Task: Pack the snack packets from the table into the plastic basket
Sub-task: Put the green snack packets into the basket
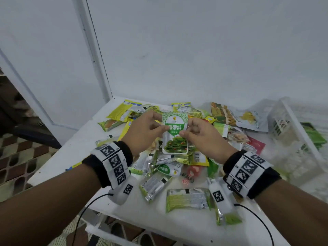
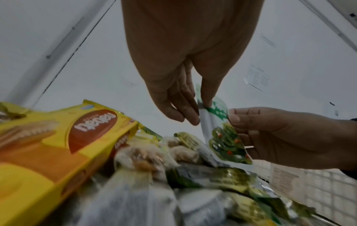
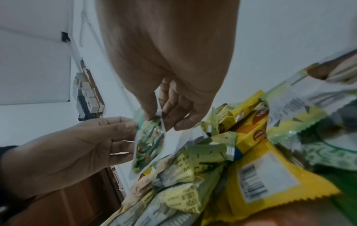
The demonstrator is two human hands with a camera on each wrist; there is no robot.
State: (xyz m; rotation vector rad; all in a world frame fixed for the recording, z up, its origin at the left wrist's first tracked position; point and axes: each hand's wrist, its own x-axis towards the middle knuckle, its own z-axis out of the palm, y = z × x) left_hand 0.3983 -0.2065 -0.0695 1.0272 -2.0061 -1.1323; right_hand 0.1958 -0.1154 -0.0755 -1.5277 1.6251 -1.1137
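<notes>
- Left hand (image 1: 143, 129) and right hand (image 1: 200, 134) each pinch a side of the green packet (image 1: 175, 134), mid-frame.
- Basket (image 1: 291, 121) at right edge.

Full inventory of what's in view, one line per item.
seaweed packet: one, white and green, held up above the pile between both hands
loose snack packets: many, too jumbled to count, mostly green, yellow and silver, heaped across the table
yellow wafer pack: one, yellow with a brown oval, in the pile near the left hand
plastic basket: one, clear, at the right of the table, some green packets inside
table: one, white, against the wall
wrist bands: two, black with white marker tiles, one on each wrist
left hand: pinches the packet's left edge
right hand: pinches its right edge
</notes>
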